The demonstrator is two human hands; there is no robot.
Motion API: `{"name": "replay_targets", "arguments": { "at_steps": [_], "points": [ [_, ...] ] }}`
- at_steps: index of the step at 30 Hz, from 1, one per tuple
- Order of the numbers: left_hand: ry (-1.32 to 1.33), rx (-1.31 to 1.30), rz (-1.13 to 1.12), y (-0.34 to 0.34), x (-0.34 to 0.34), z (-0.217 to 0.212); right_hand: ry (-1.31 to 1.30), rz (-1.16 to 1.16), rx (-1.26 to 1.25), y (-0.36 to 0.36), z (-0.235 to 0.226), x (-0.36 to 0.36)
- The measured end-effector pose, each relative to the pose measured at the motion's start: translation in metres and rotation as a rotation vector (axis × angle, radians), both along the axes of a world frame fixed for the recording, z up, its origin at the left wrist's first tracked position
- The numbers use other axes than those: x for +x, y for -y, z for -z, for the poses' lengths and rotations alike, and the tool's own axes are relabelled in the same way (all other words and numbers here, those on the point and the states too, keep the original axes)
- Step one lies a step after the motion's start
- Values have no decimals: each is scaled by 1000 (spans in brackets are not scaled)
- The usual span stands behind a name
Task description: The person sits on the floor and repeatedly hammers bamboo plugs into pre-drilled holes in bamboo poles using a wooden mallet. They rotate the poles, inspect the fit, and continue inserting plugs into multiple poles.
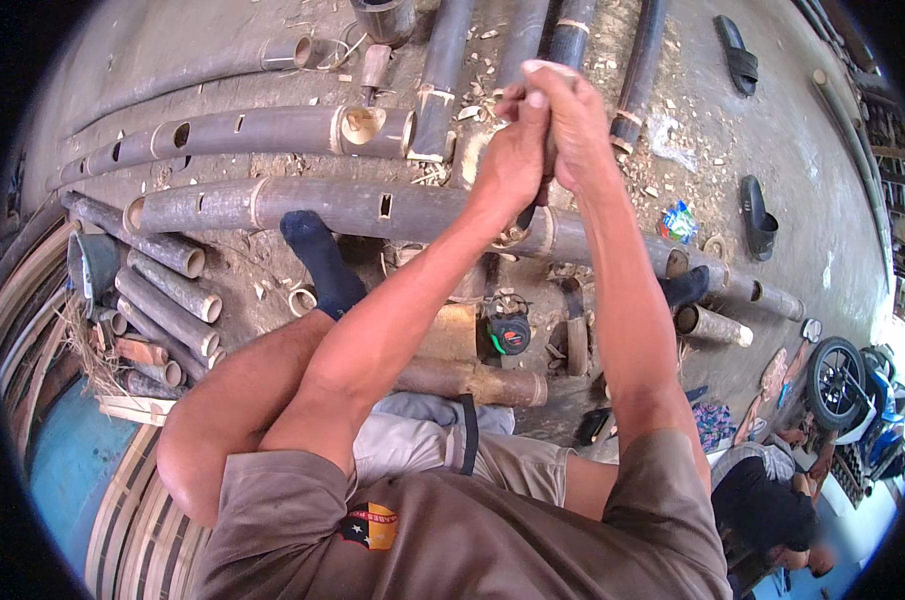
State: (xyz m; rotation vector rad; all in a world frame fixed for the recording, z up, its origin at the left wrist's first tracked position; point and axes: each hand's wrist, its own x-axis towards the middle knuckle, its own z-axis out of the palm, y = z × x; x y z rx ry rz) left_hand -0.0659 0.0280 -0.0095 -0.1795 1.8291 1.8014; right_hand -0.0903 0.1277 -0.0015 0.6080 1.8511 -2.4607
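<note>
Both my hands are closed together over the long dark bamboo pole (312, 205) lying crosswise before me. My left hand (517, 155) wraps round an upright dark-handled tool (544, 190). Pressed against it, my right hand (572, 120) grips the same tool from the right and above. Most of the tool is covered by my fingers, so its exact kind is unclear. Its lower end meets the pole at a pale cut opening (513, 237). Small rectangular slots are cut along the pole to the left. My feet in dark socks (317, 250) rest against the pole.
Behind lies another bamboo pole (242, 130) with cut holes; further bamboo tubes (520, 45) stand beyond. A mallet (375, 70), wood chips and sandals (758, 220) are on the floor. Nearer me lie a tape measure (509, 333) and short bamboo pieces (172, 285). Another person (772, 505) sits at lower right.
</note>
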Motion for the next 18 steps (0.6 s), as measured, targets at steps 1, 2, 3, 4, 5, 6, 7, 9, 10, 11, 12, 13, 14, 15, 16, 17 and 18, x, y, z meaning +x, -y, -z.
{"name": "replay_targets", "arguments": {
  "at_steps": [1,2,3,4,5,6,7,9,10,11,12,13,14,15,16,17,18],
  "points": [
    [64,-24,-27,5,4,5,39,-37,-122,4,14,-3],
    [104,62,-36,9,9,15,22,-79,-35,1,45,-12],
    [107,85,-137,12,15,23,58,-208,1,8,46,-15],
    [110,108,-235,14,22,30,94,-335,37,17,49,-19],
    [110,133,-331,15,28,37,128,-459,75,26,49,-23],
    [86,200,-374,18,34,45,87,-599,144,36,48,-29],
    [57,223,-461,18,39,52,44,-735,214,46,48,-35],
    [0,273,-622,12,47,54,41,-905,278,54,52,-38],
    [-3,296,-616,10,50,59,82,-940,269,55,56,-37],
    [26,290,-607,9,50,60,120,-985,259,56,62,-36],
    [56,286,-596,9,49,60,170,-974,195,53,67,-37],
    [87,281,-584,8,49,60,187,-896,162,48,72,-37],
    [121,232,-523,9,44,60,202,-816,130,43,73,-36],
    [136,222,-444,10,40,62,216,-735,99,37,74,-34],
    [151,212,-364,11,37,65,234,-633,64,31,75,-30],
    [164,202,-282,11,35,66,241,-583,33,22,72,-27],
    [145,198,-281,6,31,56,249,-538,3,12,70,-25]
  ]
}}
